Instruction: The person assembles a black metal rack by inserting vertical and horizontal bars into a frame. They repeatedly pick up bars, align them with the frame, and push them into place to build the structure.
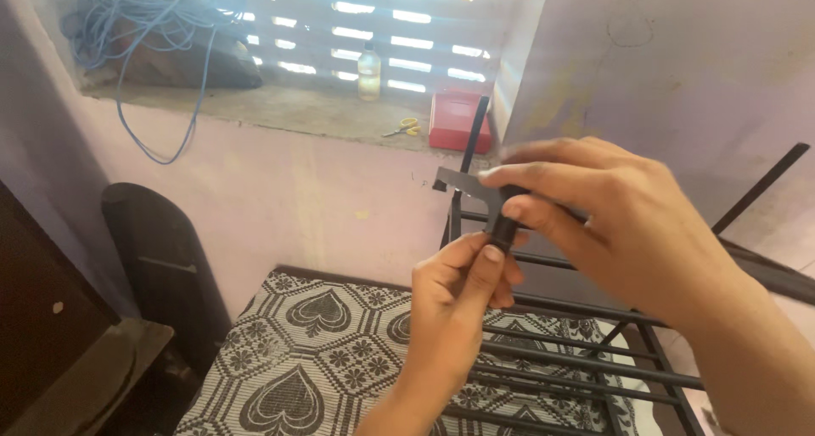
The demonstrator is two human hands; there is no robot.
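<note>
Mostly we cannot make out what the small dark tool (484, 200) is: its flat grey end juts out to the left of our right hand (628, 232), while the rest is buried under that hand's fingers (543, 181), which lie pressed together across its top. Our left hand (463, 296) comes up from below, its thumb and forefinger pinching a short black cylindrical part at the tool's lower end, so the tool sits held in the air between the two sets of fingers, well above the bed. Motion blur softens the right hand's knuckles, and both forearms are cut off at the lower edge. Below the fingers lies a mattress (314, 351) with a black and white heart pattern, and just under and to the right of them runs a black metal bed frame (577, 360) of bars, partly hidden by our hands. Above and behind the fingers, a window ledge (280, 109) carries a red box (457, 120), yellow-handled scissors (404, 129), a clear bottle (368, 71) and, far to the left, a tangle of blue cable (144, 28). A dark rounded board (161, 258) leans against the pale wall, well to the left.
</note>
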